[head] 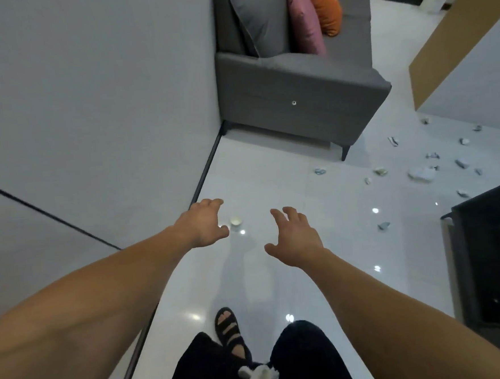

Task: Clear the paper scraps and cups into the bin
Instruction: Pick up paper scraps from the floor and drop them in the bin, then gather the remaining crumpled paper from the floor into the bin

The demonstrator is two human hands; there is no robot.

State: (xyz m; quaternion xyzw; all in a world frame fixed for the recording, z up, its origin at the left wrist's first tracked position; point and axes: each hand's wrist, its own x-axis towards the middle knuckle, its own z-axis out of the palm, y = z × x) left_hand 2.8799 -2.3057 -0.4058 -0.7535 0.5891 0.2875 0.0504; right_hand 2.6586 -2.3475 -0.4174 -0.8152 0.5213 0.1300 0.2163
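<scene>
Our left grip [205,223] is spread wide, fingers loosely hooked, holding nothing, and our right grip [295,239] is likewise splayed and bare. The cup [235,223] stands upright on the floor [271,173] between them, mouth up, showing just past the left thumb, so we judge the left the nearer for a take around its side. The scraps [419,174] lie scattered well to the right, beyond the bin [480,202].

2 bare forearms [102,291], black trousers [306,360], 1 black sandal [227,328] — broad straps, open toe
</scene>
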